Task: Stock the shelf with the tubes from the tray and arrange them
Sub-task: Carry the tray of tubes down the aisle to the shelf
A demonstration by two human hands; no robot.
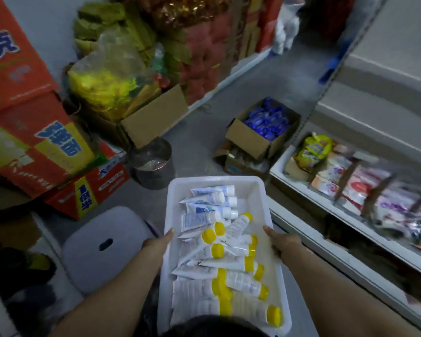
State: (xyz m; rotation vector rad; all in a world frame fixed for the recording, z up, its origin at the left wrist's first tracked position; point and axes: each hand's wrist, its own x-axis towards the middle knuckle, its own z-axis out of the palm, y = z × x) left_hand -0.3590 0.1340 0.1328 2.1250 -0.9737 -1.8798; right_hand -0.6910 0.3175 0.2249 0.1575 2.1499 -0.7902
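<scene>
Head view: both hands, left hand (156,246) and right hand (283,243), grip tray (258,188) of tubes (219,242).

White tray (258,188) holds jumbled tubes (219,259), white-capped at far end, yellow-capped nearer, beside the shelf (302,188).

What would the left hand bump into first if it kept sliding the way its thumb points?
Probably the yellow-capped tubes heaped inside the white tray. The left hand grips the tray's left rim, thumb aimed up and right over the pile. Depth is hard to judge.
</scene>
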